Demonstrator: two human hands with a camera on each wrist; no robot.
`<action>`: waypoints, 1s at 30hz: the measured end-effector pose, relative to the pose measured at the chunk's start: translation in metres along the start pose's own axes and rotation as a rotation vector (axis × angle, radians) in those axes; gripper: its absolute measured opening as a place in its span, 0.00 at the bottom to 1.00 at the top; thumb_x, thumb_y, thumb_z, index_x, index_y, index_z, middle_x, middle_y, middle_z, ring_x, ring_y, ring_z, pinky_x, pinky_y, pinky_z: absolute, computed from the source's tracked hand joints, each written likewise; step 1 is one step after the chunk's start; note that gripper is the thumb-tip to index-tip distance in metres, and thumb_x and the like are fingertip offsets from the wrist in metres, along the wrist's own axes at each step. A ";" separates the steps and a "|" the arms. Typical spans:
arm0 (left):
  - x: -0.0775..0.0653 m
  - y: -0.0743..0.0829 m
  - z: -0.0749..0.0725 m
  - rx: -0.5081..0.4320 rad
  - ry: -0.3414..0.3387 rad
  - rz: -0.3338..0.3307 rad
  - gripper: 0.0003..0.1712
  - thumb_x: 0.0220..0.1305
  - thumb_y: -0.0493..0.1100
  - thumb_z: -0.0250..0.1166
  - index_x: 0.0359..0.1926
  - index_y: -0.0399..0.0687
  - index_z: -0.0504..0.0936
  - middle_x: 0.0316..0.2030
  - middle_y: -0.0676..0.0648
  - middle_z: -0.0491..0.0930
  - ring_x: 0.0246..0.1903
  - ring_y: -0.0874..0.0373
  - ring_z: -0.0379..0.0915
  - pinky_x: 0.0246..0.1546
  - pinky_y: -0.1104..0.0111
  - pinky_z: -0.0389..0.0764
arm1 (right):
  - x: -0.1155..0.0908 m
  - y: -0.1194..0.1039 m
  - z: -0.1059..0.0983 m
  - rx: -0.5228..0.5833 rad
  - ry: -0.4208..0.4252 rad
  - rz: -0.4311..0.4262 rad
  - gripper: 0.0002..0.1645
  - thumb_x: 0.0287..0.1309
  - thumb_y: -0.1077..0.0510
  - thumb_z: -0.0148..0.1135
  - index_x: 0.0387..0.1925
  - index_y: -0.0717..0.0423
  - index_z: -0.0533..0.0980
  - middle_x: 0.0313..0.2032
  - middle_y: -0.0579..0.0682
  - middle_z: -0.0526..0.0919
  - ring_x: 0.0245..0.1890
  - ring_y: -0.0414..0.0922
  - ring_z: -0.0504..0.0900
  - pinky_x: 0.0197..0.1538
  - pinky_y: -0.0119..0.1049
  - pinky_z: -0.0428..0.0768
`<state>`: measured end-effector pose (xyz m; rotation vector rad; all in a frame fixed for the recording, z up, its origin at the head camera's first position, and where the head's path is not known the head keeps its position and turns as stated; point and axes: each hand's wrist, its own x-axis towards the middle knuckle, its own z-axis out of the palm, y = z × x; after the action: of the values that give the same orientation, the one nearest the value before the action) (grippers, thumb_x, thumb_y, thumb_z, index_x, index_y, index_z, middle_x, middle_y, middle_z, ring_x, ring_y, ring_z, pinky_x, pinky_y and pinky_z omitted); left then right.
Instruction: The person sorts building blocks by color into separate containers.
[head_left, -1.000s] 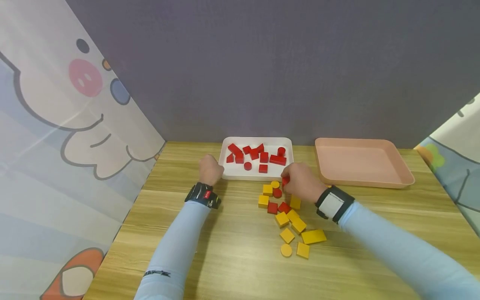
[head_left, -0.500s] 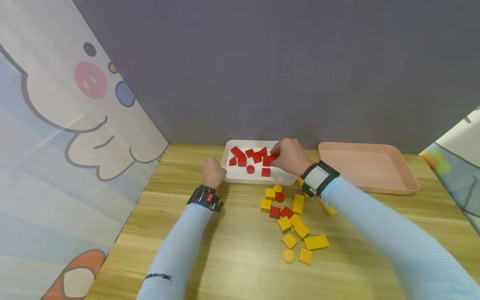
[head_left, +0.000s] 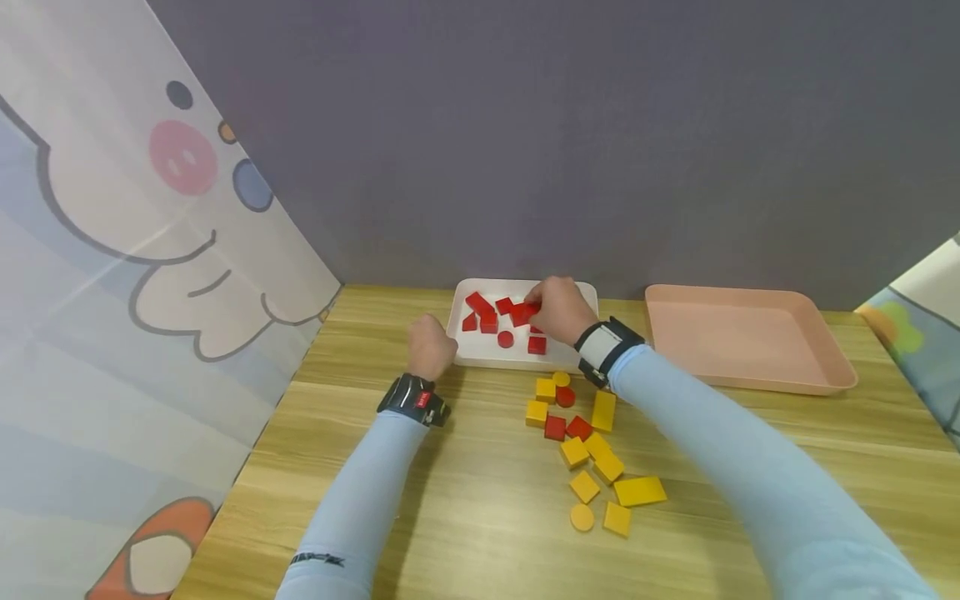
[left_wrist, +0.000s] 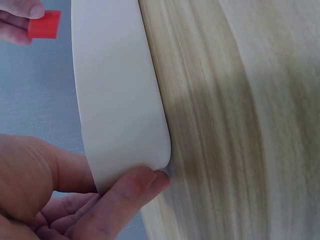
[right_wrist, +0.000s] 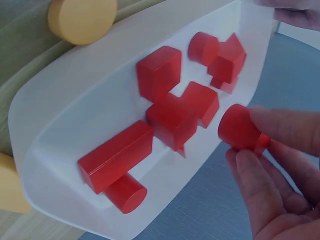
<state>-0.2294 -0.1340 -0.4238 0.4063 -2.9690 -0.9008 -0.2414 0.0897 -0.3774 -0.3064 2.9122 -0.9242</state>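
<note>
My left hand [head_left: 431, 346] grips the left end of a white tray [head_left: 495, 363]; in the left wrist view its thumb and fingers pinch the tray's corner wall [left_wrist: 120, 95]. My right hand [head_left: 561, 308] is over the tray's right half. Between its thumb and fingers it holds a red cylinder [right_wrist: 235, 127], with a small red piece [right_wrist: 261, 144] showing behind. Several red blocks lie in the tray, among them a long block [right_wrist: 117, 155], a cube [right_wrist: 172, 120] and another cylinder [right_wrist: 127, 192].
On the wooden table in front of the tray lie several yellow blocks [head_left: 641, 491], two red square blocks [head_left: 555, 427] and a red disc [head_left: 565, 397]. A pink tray [head_left: 750, 333] stands at the right, by the grey back wall [head_left: 555, 142].
My right hand has moved from beside the tray's front right corner, leftward and up over the tray, carrying red. The left hand keeps its grip on the tray's end.
</note>
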 end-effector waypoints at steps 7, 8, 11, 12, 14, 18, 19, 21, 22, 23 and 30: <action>-0.001 -0.004 0.000 0.005 -0.004 -0.014 0.09 0.61 0.31 0.64 0.23 0.37 0.81 0.19 0.44 0.75 0.22 0.52 0.74 0.18 0.70 0.71 | 0.012 0.003 0.018 -0.035 -0.047 -0.022 0.22 0.60 0.66 0.73 0.57 0.58 0.85 0.51 0.57 0.88 0.48 0.54 0.81 0.57 0.43 0.87; -0.001 -0.004 0.000 0.006 -0.005 -0.014 0.10 0.62 0.31 0.65 0.23 0.38 0.80 0.19 0.44 0.75 0.22 0.52 0.74 0.18 0.70 0.71 | 0.014 0.004 0.020 -0.039 -0.049 -0.019 0.22 0.60 0.65 0.73 0.57 0.58 0.85 0.51 0.57 0.88 0.49 0.54 0.81 0.58 0.43 0.87; -0.001 -0.002 0.001 0.010 -0.006 -0.016 0.11 0.62 0.32 0.65 0.22 0.38 0.80 0.19 0.44 0.76 0.22 0.52 0.74 0.18 0.70 0.71 | 0.016 0.005 0.024 -0.060 -0.047 -0.017 0.23 0.61 0.65 0.72 0.58 0.57 0.84 0.52 0.57 0.88 0.50 0.53 0.81 0.60 0.43 0.86; -0.001 -0.001 0.000 0.012 -0.005 -0.017 0.11 0.62 0.32 0.65 0.22 0.38 0.81 0.19 0.44 0.77 0.22 0.52 0.74 0.18 0.70 0.71 | 0.017 0.006 0.024 -0.064 -0.048 -0.017 0.23 0.61 0.65 0.72 0.59 0.57 0.84 0.53 0.57 0.88 0.50 0.54 0.81 0.61 0.43 0.85; 0.000 0.000 0.000 0.010 -0.008 -0.025 0.10 0.62 0.32 0.66 0.23 0.38 0.81 0.20 0.43 0.78 0.22 0.52 0.75 0.18 0.70 0.71 | 0.018 0.006 0.025 -0.063 -0.047 -0.016 0.23 0.61 0.65 0.72 0.59 0.57 0.84 0.53 0.57 0.88 0.51 0.54 0.81 0.61 0.43 0.85; 0.001 0.002 -0.001 0.004 -0.011 -0.028 0.08 0.63 0.33 0.66 0.25 0.37 0.82 0.21 0.42 0.79 0.23 0.51 0.76 0.19 0.71 0.72 | 0.020 0.005 0.025 -0.066 -0.045 -0.032 0.22 0.61 0.64 0.73 0.58 0.56 0.85 0.53 0.56 0.88 0.51 0.53 0.81 0.62 0.44 0.85; 0.001 0.002 -0.001 0.003 -0.010 -0.026 0.08 0.63 0.33 0.66 0.25 0.37 0.82 0.22 0.42 0.79 0.23 0.51 0.76 0.19 0.71 0.72 | 0.020 0.005 0.025 -0.066 -0.043 -0.038 0.22 0.61 0.64 0.73 0.57 0.57 0.85 0.52 0.56 0.88 0.50 0.53 0.81 0.62 0.44 0.85; 0.001 0.001 -0.002 0.003 -0.004 -0.014 0.08 0.62 0.33 0.66 0.25 0.36 0.83 0.22 0.42 0.79 0.23 0.51 0.76 0.19 0.71 0.72 | 0.019 0.004 0.025 -0.067 -0.044 -0.046 0.22 0.61 0.64 0.73 0.57 0.57 0.85 0.51 0.56 0.89 0.50 0.54 0.81 0.62 0.44 0.84; 0.001 0.001 -0.002 0.002 0.001 -0.007 0.08 0.62 0.32 0.66 0.25 0.36 0.82 0.21 0.42 0.79 0.23 0.51 0.76 0.19 0.70 0.72 | 0.018 0.003 0.025 -0.067 -0.045 -0.049 0.22 0.61 0.64 0.73 0.57 0.57 0.85 0.51 0.57 0.88 0.50 0.54 0.81 0.62 0.44 0.84; 0.001 0.001 -0.002 0.002 0.005 -0.001 0.09 0.62 0.32 0.66 0.25 0.36 0.82 0.21 0.42 0.79 0.23 0.51 0.75 0.19 0.70 0.72 | 0.017 0.003 0.026 -0.069 -0.048 -0.050 0.22 0.61 0.64 0.73 0.57 0.57 0.85 0.51 0.57 0.88 0.50 0.54 0.81 0.63 0.44 0.84; 0.001 -0.001 -0.001 0.011 0.022 0.023 0.11 0.61 0.31 0.66 0.21 0.37 0.82 0.18 0.43 0.78 0.22 0.52 0.74 0.18 0.71 0.71 | 0.015 0.004 0.028 -0.063 -0.066 -0.036 0.23 0.60 0.66 0.72 0.59 0.57 0.84 0.53 0.57 0.88 0.52 0.55 0.81 0.64 0.45 0.83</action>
<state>-0.2297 -0.1355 -0.4240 0.3794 -2.9541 -0.8726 -0.2532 0.0734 -0.4027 -0.3866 2.8881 -0.8123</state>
